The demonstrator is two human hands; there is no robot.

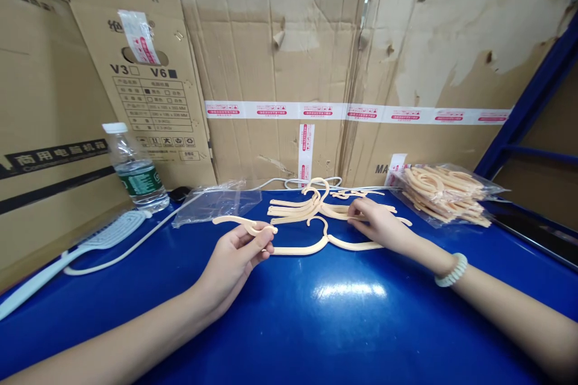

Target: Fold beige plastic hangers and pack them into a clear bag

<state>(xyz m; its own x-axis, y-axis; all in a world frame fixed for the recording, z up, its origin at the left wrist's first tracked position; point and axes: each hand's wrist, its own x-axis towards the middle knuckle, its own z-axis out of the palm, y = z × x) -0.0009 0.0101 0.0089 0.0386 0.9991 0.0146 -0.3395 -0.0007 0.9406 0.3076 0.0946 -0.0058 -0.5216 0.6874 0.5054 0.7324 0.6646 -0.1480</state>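
My left hand (241,255) pinches a cream plastic hanger piece (231,220) between thumb and fingers, its curved end sticking out to the left. Part of that piece is covered by the fingers. Below and right lies a hanger (302,249) with a hook and two arms, flat on the blue table (289,325). Behind it, several more hanger pieces (291,212) are stacked with their hooks together. My right hand (377,222) reaches over the right side of this stack, fingers bent down and closed on a hanger arm (336,212); the fingertips are partly hidden.
A clear bag of hanger pieces (445,189) lies at the back right, beside a dark flat device (537,234). On the left are a water bottle (139,177), a pale hairbrush (108,231), a white cable (135,249) and a clear plastic wrapper (212,204). Cardboard (271,60) walls the back.
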